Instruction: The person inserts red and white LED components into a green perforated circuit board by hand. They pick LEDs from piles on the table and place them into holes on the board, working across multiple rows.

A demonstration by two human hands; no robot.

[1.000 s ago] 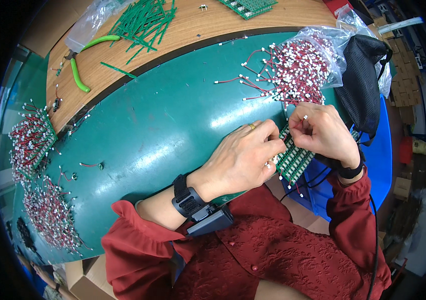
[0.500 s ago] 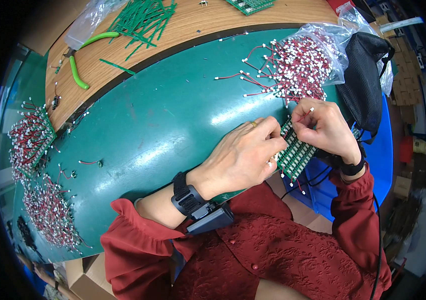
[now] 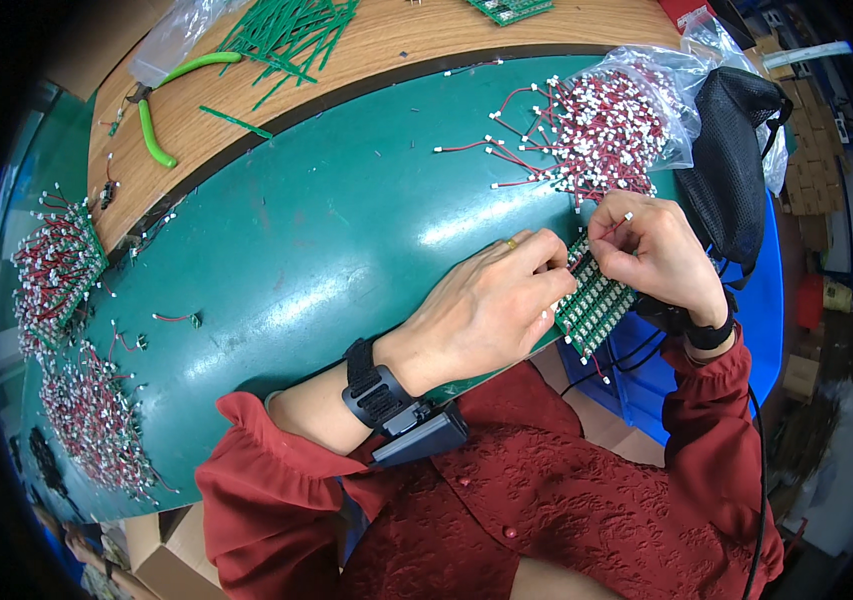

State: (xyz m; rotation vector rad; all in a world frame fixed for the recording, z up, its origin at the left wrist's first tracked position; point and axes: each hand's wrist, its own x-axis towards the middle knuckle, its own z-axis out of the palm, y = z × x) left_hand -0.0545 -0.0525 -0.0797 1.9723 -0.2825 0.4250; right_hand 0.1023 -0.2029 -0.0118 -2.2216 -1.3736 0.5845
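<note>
From the head view, we have our left hand (image 3: 496, 295) with its fingers closed on the left side of a green circuit board (image 3: 601, 312), which sits at the near right edge of the green counter (image 3: 296, 230). Over the board, our right hand (image 3: 654, 247) pinches a white-tipped red lead (image 3: 621, 223) between its fingers. A pile of similar leads (image 3: 608, 135) lies toward the counter's far right corner.
</note>
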